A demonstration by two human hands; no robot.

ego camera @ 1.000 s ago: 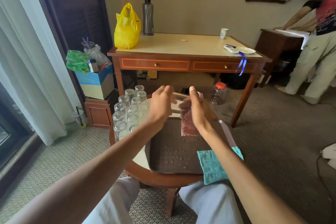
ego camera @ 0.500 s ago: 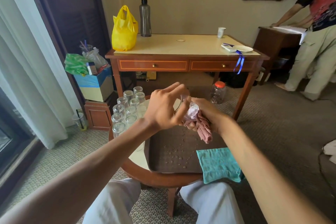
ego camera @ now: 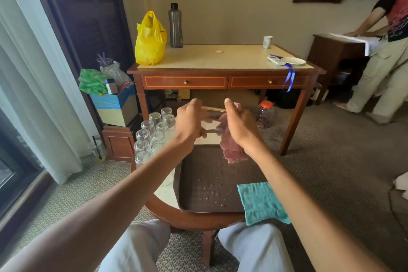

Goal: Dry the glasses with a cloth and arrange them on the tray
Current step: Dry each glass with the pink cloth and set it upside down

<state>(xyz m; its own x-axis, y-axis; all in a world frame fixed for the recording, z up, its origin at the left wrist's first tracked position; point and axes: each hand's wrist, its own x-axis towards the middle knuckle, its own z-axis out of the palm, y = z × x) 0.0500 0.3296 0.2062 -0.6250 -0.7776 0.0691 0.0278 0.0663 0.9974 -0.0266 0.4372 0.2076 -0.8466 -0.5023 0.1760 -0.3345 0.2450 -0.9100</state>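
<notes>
- Glass [ego camera: 209, 120]: one clear tumbler, held on its side in the air between both hands, above the far edge of the tray [ego camera: 198, 201]. It is blurred, so which end is the rim cannot be told.
- Step in hand, as judged: wiping this glass with the pink cloth [ego camera: 231, 149] before it goes on the tray.
- Method advised: turn the glass with one hand and keep the cloth pressed against it with the other. Cover the base and rim, and hold the glass firmly, since wet glass is likely to slip.
- Placement advised: the tray holds no glass and carries scattered water drops, so wipe the spot or choose a dry patch before setting the glass down.
- Left grip [ego camera: 189, 126]: forearm reaching forward, fingers curled round one end of the glass and holding it.
- Right grip [ego camera: 241, 127]: forearm reaching forward, thumb raised, fingers closed on the pink cloth at the other end of the glass. The loose end of the cloth hangs down over the tray.
- Remaining stock: upturned glasses [ego camera: 152, 132] clustered on the counter [ego camera: 187, 218], just left of the tray.
- Spare: teal cloth [ego camera: 260, 201] over the tray's near right corner.
</notes>
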